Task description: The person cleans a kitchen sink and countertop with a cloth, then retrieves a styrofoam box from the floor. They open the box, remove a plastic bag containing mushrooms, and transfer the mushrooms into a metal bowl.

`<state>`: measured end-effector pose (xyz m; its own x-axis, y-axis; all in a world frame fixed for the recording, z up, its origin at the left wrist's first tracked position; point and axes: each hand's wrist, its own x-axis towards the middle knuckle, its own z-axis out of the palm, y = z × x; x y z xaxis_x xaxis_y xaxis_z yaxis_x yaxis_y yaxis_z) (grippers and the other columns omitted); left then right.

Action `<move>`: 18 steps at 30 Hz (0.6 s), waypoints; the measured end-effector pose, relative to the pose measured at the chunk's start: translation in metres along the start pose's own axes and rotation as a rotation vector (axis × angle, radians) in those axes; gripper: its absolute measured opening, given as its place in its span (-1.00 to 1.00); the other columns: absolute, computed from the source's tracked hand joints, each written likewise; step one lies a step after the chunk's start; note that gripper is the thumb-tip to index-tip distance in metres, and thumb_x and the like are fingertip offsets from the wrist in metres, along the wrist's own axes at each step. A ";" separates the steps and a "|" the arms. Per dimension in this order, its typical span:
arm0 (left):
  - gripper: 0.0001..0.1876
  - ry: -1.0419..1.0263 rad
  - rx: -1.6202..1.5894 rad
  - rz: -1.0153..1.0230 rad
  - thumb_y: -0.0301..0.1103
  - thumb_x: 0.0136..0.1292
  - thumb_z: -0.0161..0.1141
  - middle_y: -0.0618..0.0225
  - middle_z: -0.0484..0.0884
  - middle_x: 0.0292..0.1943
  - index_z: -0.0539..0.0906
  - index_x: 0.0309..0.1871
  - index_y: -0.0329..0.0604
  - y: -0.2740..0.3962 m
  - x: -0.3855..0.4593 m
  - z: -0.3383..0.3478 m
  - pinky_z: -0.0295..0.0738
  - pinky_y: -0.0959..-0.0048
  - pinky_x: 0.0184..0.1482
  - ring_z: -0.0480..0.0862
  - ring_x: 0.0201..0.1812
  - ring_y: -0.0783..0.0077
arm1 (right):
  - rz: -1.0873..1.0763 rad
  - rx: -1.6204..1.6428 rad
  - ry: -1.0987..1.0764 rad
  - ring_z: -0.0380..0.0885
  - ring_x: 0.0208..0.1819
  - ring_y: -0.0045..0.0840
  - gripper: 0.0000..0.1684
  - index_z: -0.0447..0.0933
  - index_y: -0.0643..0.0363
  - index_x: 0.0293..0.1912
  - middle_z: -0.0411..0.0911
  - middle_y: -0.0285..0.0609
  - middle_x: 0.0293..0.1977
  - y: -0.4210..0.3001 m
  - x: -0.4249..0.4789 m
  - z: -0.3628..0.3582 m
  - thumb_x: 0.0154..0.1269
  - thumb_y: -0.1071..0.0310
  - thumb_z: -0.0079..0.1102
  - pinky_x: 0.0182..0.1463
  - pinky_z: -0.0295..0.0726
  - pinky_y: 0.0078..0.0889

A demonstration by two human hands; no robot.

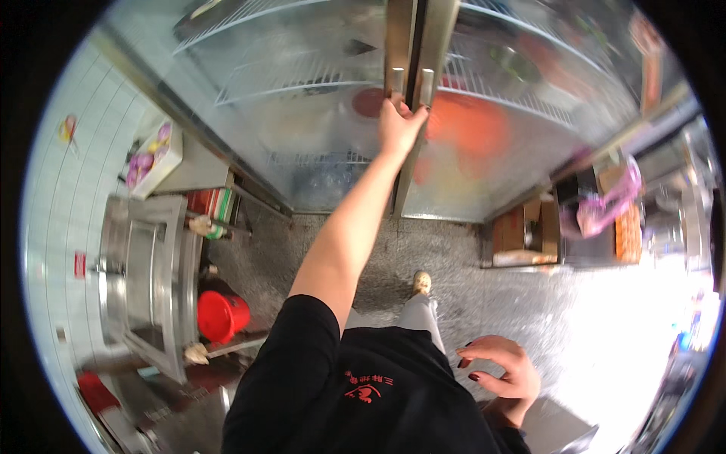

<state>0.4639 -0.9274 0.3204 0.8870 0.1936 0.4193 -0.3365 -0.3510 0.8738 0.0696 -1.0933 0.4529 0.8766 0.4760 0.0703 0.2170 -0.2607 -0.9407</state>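
Ahead stands a tall refrigerator with two glass doors in metal frames. My left hand is stretched out to the middle of it, fingers hooked at the lower end of the left door handle. Its thumb reaches across to the right door's frame, just below the right door handle. Both doors look closed. Through the misted left glass door I see white wire shelves and a dark red round shape. Behind the right glass door is a blurred orange-red mass. My right hand hangs at my right side, loosely curled and empty.
Leftward are a metal sink, a red bucket on the floor, and a white bin of purple and yellow items. To the right, a rack holds cardboard boxes, a pink plastic bag and a tray of eggs.
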 end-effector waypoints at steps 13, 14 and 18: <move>-0.68 0.393 -0.214 -0.410 -0.25 0.40 -0.14 0.40 0.49 -0.48 0.50 -0.12 -0.37 0.035 -0.220 -0.135 0.30 0.46 -0.39 0.40 -0.44 0.55 | 0.222 0.330 -0.017 0.53 -0.29 -0.63 -0.70 0.50 0.31 -0.02 0.56 -0.24 -0.36 0.143 0.174 -0.144 0.31 0.64 -0.12 -0.10 0.51 -0.57; -0.69 0.388 -0.035 -0.549 -0.28 0.39 -0.15 0.35 0.56 -0.43 0.51 -0.12 -0.37 0.041 -0.241 -0.164 0.39 0.42 -0.33 0.47 -0.40 0.46 | 0.239 0.348 -0.080 0.54 -0.27 -0.61 -0.70 0.49 0.31 -0.01 0.56 -0.23 -0.35 0.156 0.197 -0.137 0.31 0.64 -0.11 -0.08 0.53 -0.53; -0.70 1.238 -0.039 -0.389 -0.22 0.46 -0.19 0.24 0.54 -0.12 0.52 -0.20 -0.21 0.027 -0.304 -0.227 0.41 0.34 -0.01 0.49 -0.11 0.38 | 0.174 0.329 -0.398 0.57 -0.15 -0.57 -0.70 0.48 0.31 0.03 0.59 -0.17 -0.22 0.180 0.275 -0.066 0.33 0.54 -0.06 -0.03 0.55 -0.48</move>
<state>0.1134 -0.7883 0.2724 0.0546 0.9962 0.0674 -0.1518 -0.0585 0.9867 0.3783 -1.0641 0.3249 0.6437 0.7469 -0.1668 -0.1187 -0.1179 -0.9859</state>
